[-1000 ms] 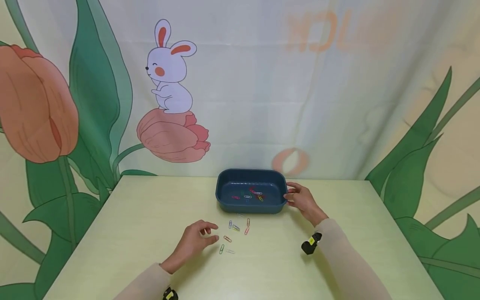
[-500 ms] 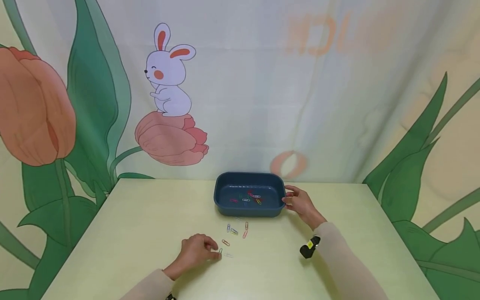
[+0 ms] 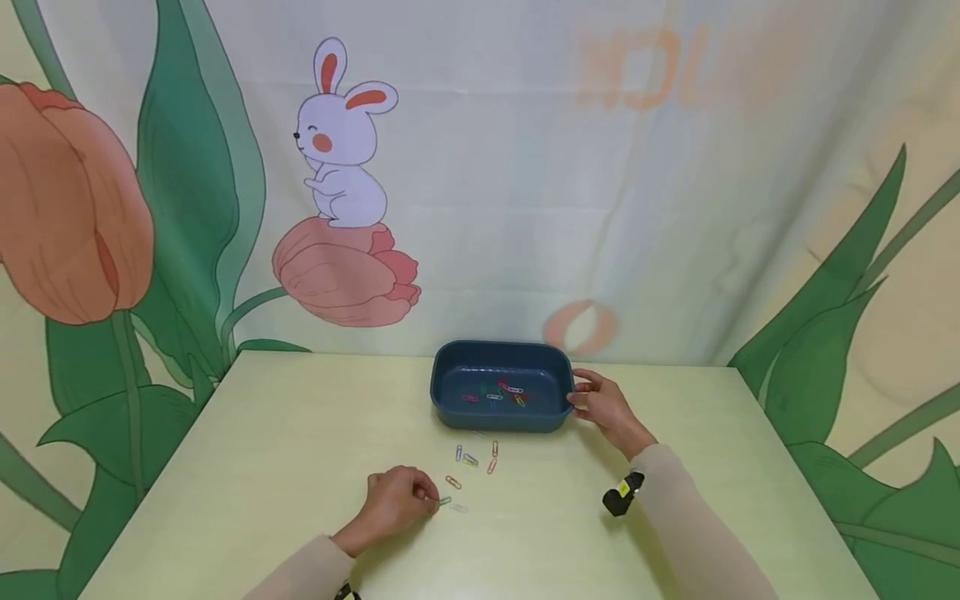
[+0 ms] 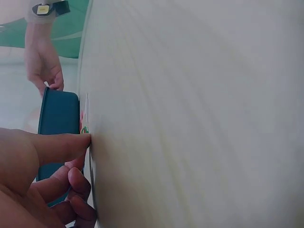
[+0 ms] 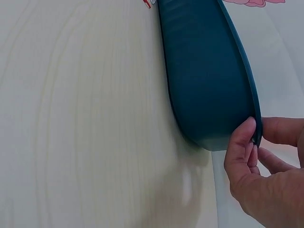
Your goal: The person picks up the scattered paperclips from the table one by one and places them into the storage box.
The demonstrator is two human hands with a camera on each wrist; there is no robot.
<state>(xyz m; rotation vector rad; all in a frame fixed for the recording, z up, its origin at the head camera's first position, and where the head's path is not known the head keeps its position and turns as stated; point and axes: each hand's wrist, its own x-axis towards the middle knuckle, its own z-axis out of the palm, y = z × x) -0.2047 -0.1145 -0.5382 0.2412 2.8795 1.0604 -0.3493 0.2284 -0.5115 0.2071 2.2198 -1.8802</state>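
My left hand [image 3: 397, 498] is low over the table, its thumb and fingers pinching one end of a green paper clip [image 3: 446, 501]. A pale, nearly white paper clip [image 3: 460, 507] lies just right of it, and an orange-red one [image 3: 453, 482] a little farther back. In the left wrist view the thumb [image 4: 66, 146] hides most of the pinch. At the table's back stands a dark blue plastic bin [image 3: 502, 422] with several coloured paper clips inside. My right hand [image 3: 606, 408] holds the bin's right end, the rim [image 5: 257, 126] between thumb and fingers.
Between the left hand and the bin lie several loose clips, among them a blue one [image 3: 459, 452] and a red one [image 3: 492, 467]. The light wooden table [image 3: 270, 442] meets a printed curtain [image 3: 480, 208] behind the bin.
The left hand has come down and toward the front from above the clips, and its thumb and fingers have closed on the green paper clip, which has turned. The right hand stays on the bin.
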